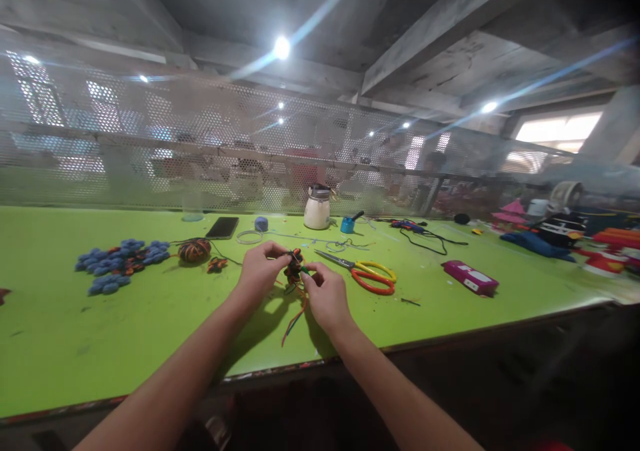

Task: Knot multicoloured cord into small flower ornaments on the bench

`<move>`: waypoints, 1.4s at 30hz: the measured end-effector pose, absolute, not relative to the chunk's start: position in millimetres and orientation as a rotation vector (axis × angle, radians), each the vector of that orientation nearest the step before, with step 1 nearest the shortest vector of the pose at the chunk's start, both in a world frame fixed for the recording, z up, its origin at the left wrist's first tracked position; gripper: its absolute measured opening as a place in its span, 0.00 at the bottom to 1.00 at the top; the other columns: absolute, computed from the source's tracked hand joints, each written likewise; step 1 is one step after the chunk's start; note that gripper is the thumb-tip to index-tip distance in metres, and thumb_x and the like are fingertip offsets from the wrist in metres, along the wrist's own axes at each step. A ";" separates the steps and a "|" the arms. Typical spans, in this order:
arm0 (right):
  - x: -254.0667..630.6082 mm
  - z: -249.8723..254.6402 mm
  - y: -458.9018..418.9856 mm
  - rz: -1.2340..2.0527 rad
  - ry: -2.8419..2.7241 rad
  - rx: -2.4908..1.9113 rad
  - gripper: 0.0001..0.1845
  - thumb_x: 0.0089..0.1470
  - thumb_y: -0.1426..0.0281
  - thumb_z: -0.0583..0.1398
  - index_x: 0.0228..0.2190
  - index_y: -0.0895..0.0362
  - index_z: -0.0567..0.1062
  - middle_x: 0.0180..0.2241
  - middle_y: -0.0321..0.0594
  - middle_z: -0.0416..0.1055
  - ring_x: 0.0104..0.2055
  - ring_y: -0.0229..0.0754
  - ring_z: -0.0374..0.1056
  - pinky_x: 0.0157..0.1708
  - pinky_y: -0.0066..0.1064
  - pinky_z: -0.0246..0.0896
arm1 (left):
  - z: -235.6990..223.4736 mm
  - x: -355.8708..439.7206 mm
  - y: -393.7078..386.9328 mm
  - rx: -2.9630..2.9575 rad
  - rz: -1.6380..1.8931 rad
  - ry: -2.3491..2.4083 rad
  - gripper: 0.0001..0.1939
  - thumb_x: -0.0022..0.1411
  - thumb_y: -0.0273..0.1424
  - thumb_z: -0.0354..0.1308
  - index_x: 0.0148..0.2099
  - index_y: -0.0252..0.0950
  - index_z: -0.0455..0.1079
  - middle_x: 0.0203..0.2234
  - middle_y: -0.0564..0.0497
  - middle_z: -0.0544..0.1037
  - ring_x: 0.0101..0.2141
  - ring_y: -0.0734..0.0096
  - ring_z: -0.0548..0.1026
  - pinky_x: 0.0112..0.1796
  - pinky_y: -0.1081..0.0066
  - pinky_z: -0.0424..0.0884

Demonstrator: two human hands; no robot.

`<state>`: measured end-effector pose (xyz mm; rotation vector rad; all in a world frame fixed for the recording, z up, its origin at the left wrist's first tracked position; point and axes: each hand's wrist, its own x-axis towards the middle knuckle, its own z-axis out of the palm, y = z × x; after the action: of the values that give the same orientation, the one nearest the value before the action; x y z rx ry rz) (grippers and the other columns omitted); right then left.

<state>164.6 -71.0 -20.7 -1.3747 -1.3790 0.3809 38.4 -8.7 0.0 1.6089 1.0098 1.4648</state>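
Observation:
Between my two hands, above the front part of the green table, is a small dark and orange crocheted flower (295, 269). My left hand (262, 268) pinches its left side with thumb and fingertips. On the other side my right hand (326, 294) grips it, with something small and green at the fingertips that I cannot make out. Loose yarn ends (294, 323) in orange and dark colours hang below. Scissors (367, 274) with red and yellow handles lie just right of my right hand. A multicoloured yarn ball (194, 250) and a small orange crocheted flower (217, 264) rest to the left.
Blue crocheted flowers (123, 262) lie in a pile at the left of the green table (165, 344). Farther back are a phone (223, 228), a white jug (317, 210), a blue pot (347, 224) and a glue gun (409, 226). A purple box (470, 278) sits right. A perforated screen (225, 151) stands behind.

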 end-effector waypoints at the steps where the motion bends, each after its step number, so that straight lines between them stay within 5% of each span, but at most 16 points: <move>1: 164.6 -21.5 -71.1 0.364 -1.402 -1.389 0.13 0.51 0.69 0.56 0.36 0.60 0.77 0.23 0.39 0.71 0.25 0.40 0.63 0.27 0.29 0.55 | 0.1 37.8 -8.4 1.590 1.463 1.001 0.05 0.41 0.29 0.62 0.25 0.33 0.71 0.20 0.52 0.75 0.25 0.70 0.72 0.31 0.70 0.66; 9: 160.5 -12.0 -88.2 -0.137 -1.713 -1.710 0.17 0.56 0.75 0.51 0.45 0.55 0.73 0.37 0.46 0.72 0.37 0.44 0.69 0.36 0.31 0.57 | 3.0 37.3 -9.2 1.448 1.440 0.960 0.06 0.40 0.27 0.63 0.25 0.32 0.70 0.19 0.54 0.74 0.24 0.73 0.70 0.30 0.72 0.64; 20: 180.0 18.5 -99.4 -0.728 -2.047 -1.760 0.19 0.56 0.78 0.50 0.46 0.53 0.72 0.34 0.43 0.68 0.34 0.43 0.67 0.28 0.30 0.54 | 2.5 37.3 -8.8 1.385 1.438 0.932 0.06 0.38 0.27 0.63 0.23 0.32 0.70 0.16 0.55 0.73 0.21 0.74 0.68 0.28 0.72 0.63; 29: 186.6 18.8 -83.1 -0.133 -1.773 -1.548 0.14 0.58 0.69 0.53 0.43 0.57 0.75 0.38 0.44 0.75 0.40 0.43 0.69 0.40 0.30 0.59 | 2.8 39.3 -12.4 1.443 1.380 0.914 0.07 0.39 0.26 0.65 0.24 0.33 0.70 0.19 0.52 0.76 0.24 0.70 0.73 0.31 0.69 0.67; 34: 177.7 18.8 -57.4 0.287 -1.566 -1.499 0.09 0.52 0.67 0.58 0.30 0.60 0.76 0.28 0.41 0.75 0.29 0.39 0.69 0.31 0.28 0.61 | 4.7 39.4 -15.1 1.594 1.325 0.895 0.07 0.41 0.28 0.65 0.25 0.32 0.72 0.20 0.51 0.77 0.23 0.69 0.74 0.29 0.69 0.68; 42: 172.0 12.3 -52.9 0.512 -1.414 -1.273 0.02 0.48 0.75 0.57 0.26 0.59 0.70 0.20 0.34 0.70 0.24 0.37 0.69 0.28 0.27 0.64 | 3.2 40.7 -15.0 1.433 1.311 0.703 0.08 0.39 0.26 0.66 0.24 0.32 0.70 0.18 0.52 0.77 0.23 0.70 0.74 0.31 0.69 0.70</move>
<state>172.0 -52.9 12.3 -1.2727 -1.4145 0.5119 40.7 -15.0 3.2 1.4329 0.7034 1.3108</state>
